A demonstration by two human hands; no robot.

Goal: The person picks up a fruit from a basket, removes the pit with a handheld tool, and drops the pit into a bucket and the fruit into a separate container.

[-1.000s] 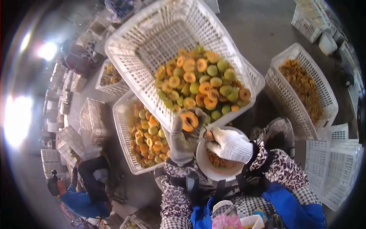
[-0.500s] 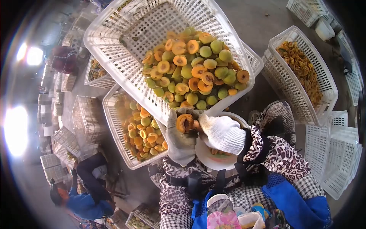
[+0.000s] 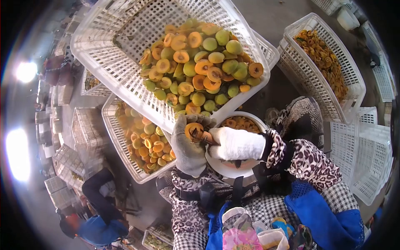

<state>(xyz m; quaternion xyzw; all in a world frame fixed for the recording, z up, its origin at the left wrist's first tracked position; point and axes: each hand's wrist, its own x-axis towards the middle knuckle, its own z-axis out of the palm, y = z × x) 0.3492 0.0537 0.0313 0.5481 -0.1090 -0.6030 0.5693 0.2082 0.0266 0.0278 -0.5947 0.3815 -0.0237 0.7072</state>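
My left hand [image 3: 188,152], in a grey glove, is closed around a halved apricot [image 3: 193,131], its orange cut face turned up with a dark hollow in the middle. My right hand [image 3: 237,144], in a white glove, is closed against the fruit's right side. A short brownish tip [image 3: 206,136] shows between its fingers and the apricot; what it belongs to is hidden. Under my right hand is a white bowl [image 3: 224,170] with brownish-orange pieces [image 3: 239,123]. Just beyond both hands, a tilted white crate [image 3: 246,100] holds whole and halved green-orange apricots [image 3: 200,68].
Left of my knees stands another crate [image 3: 118,156] of halved apricots. At right are a crate [image 3: 318,100] of orange pieces and stacked white crates [image 3: 366,158]. A person in blue [image 3: 100,229] sits at lower left, among more crates [image 3: 87,129].
The whole view has shifted, so crates and hands appear farther left. My right hand has turned slightly at the apricot, and more of the bowl's contents shows. Both hands keep their hold.
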